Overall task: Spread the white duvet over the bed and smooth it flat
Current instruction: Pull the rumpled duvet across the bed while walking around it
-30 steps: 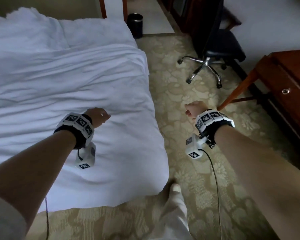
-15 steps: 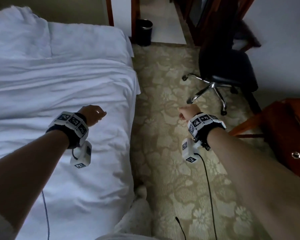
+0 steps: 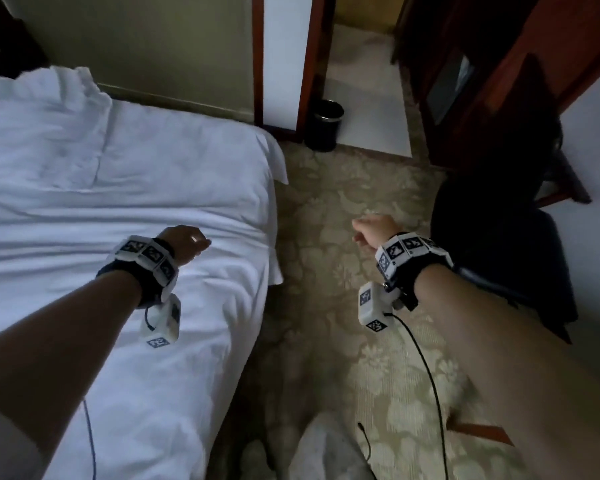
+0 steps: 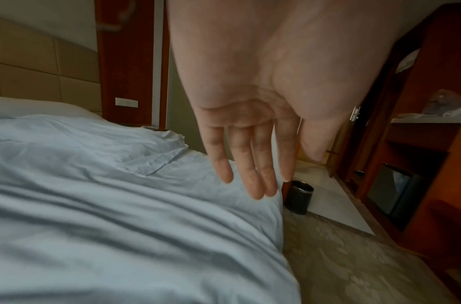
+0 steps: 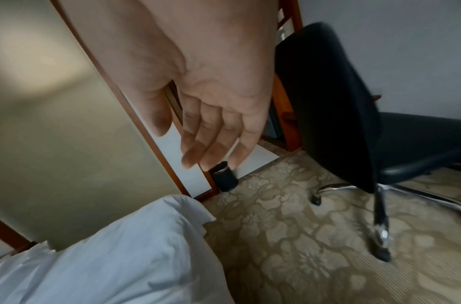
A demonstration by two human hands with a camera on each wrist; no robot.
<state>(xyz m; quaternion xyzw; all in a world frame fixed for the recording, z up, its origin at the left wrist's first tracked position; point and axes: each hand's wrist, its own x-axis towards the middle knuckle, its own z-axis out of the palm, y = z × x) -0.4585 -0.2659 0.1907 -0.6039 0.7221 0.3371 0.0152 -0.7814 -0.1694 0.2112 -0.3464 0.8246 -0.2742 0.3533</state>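
Two hands empty, fingers loose. Left hand hovers over white duvet on bed, nearer its wrinkles; right hand over carpet, duvet edge to its left.

The duvet lies on the bed at the left, a pillow at its far end against the wall. The left hand hovers over the duvet; the right hand hangs over the carpet beside the bed. Beyond the bed's far corner stands a bin, and a chair stands right of the right hand.
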